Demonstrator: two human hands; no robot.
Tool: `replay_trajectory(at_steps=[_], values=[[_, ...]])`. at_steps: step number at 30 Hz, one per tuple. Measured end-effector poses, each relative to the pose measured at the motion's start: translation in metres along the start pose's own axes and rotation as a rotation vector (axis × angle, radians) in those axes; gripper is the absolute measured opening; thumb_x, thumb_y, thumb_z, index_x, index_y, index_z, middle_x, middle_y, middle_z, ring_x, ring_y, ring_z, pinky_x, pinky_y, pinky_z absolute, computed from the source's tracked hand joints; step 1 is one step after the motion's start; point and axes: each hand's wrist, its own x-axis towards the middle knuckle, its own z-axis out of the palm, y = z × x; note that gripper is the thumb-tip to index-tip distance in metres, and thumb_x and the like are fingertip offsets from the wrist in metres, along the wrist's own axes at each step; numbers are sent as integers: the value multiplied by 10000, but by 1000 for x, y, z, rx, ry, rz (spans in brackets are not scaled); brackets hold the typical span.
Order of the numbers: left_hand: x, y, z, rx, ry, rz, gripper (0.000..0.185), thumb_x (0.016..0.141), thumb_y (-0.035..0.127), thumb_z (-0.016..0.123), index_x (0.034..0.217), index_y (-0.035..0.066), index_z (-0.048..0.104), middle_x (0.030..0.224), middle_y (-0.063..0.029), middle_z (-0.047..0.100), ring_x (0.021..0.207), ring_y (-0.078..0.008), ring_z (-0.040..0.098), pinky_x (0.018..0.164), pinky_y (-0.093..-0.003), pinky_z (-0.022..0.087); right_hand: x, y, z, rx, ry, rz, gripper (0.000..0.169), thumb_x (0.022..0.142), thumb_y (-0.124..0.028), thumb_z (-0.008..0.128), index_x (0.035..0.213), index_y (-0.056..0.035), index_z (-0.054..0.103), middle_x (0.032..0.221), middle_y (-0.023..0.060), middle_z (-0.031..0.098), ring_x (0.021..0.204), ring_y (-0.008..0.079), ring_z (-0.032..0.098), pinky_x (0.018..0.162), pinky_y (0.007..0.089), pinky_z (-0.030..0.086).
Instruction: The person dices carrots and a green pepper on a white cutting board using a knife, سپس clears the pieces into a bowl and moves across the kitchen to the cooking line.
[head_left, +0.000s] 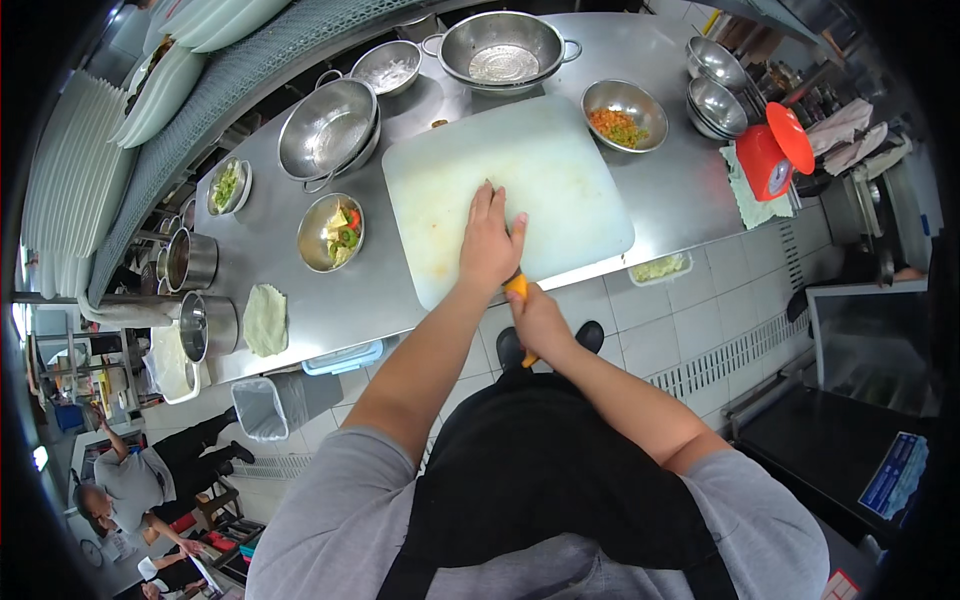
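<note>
My left hand (491, 236) is above the near middle of a white cutting board (442, 180), its fingers stretched forward and its thumb apart. My right hand (541, 322) grips the orange handle (517, 284) of a tool at the board's near edge. The front of that tool runs under my left palm and is mostly hidden; a dark strip shows by the thumb, perhaps a blade. Left of the board stands a steel bowl with cut peppers and pale yellow pieces (341, 236). At its far right corner, another steel bowl holds diced orange and green vegetables (619, 127).
Steel colanders (502, 56) (330, 127) line the board's far and left sides. A red kitchen scale (765, 161) stands at the right end. A folded cloth (265, 320) lies at the left, near steel pots (208, 324). Stacked plates (71, 180) fill an upper shelf. A person (131, 480) is at lower left.
</note>
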Motion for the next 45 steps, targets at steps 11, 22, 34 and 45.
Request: replay_trajectory(at_steps=[11, 22, 34, 45], values=[[21, 13, 9, -311, 365, -240, 378, 1089, 167, 479, 1354, -64, 620, 1509, -220, 541, 1393, -355, 521, 1180, -414, 416, 6, 8, 2, -38, 95, -390, 332, 1015, -260, 634, 1023, 55, 529, 752, 279, 668, 674, 447, 686, 616, 499, 541], [211, 198, 39, -513, 506, 54, 382, 1083, 238, 489, 1210, -50, 705, 1229, -252, 709, 1172, -400, 662, 1056, -444, 487, -7, -55, -255, -106, 142, -255, 337, 1011, -254, 601, 1088, 72, 562, 845, 309, 688, 781, 490, 683, 705, 533, 558], [276, 137, 85, 226, 119, 60, 371, 1004, 304, 550, 911, -6, 731, 915, -272, 721, 870, -463, 698, 782, -558, 538, -126, 123, -407, 507, 198, 224, 214, 1028, -221, 626, 1027, -10, 589, 669, 18, 567, 475, 122, 541, 459, 307, 459], [251, 119, 97, -247, -194, -320, 335, 1031, 291, 566, 1065, 3, 734, 750, -66, 713, 625, -127, 634, 560, -302, 485, -45, 212, -607, -386, 572, 388, 331, 938, -198, 611, 1216, -31, 679, 995, 215, 748, 919, 377, 742, 806, 475, 587]])
